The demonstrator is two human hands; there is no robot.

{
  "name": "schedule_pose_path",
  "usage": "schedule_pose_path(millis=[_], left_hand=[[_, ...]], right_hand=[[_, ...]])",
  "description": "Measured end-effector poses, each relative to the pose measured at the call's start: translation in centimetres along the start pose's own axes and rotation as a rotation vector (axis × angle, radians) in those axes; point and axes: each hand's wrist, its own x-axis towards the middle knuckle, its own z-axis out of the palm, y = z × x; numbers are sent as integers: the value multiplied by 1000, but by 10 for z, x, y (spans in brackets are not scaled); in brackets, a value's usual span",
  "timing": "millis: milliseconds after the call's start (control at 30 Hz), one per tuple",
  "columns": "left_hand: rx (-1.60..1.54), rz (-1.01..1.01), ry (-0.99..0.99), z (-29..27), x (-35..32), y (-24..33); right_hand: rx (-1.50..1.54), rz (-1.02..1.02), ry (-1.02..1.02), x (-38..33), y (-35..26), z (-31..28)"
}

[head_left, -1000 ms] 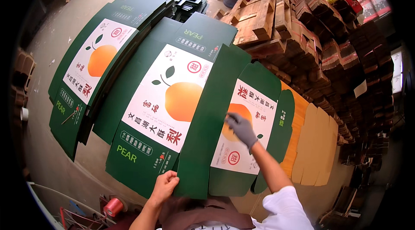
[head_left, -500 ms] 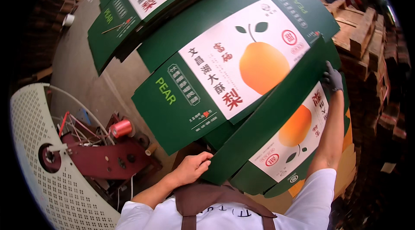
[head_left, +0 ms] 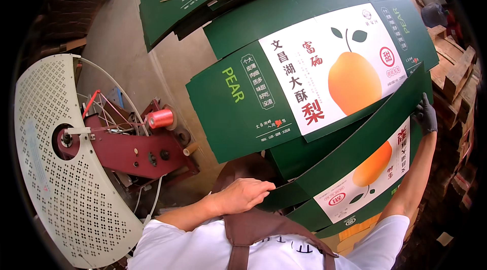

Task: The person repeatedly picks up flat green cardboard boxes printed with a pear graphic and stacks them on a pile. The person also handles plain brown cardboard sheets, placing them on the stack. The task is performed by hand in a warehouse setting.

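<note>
A green cardboard box blank with an orange pear print is tilted up in front of my body, its long upper edge slightly bowed. My bare left hand pinches the left end of that edge, thumb partly hidden. At the other end, my right hand in a dark grey glove grips the right edge, fingers on the green face. Just beyond lies a matching flat box blank, printed side up, partly covered by the tilted one.
More green blanks are stacked at the far side, a thin stick on top. On the left stands a dark red machine with a perforated cream guard and a pink spool. Wooden pallets are at the right.
The view has shifted, so the scene sits farther right in it. My hands have drawn the tilted blank a little toward me, away from the flat one. Both keep their hold.
</note>
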Motion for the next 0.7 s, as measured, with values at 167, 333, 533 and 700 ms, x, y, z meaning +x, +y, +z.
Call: schedule_pose_path(millis=[167, 333, 533, 700], left_hand=[[14, -6, 6, -7, -5, -1], [111, 20, 242, -13, -11, -11], [-124, -503, 1179, -26, -34, -150], [-601, -524, 1098, -28, -8, -162]], right_hand=[[153, -232, -94, -4, 5, -7], [-37, -260, 51, -50, -12, 45], [-255, -577, 258, -72, -3, -9], [-112, -395, 334, -109, -14, -4]])
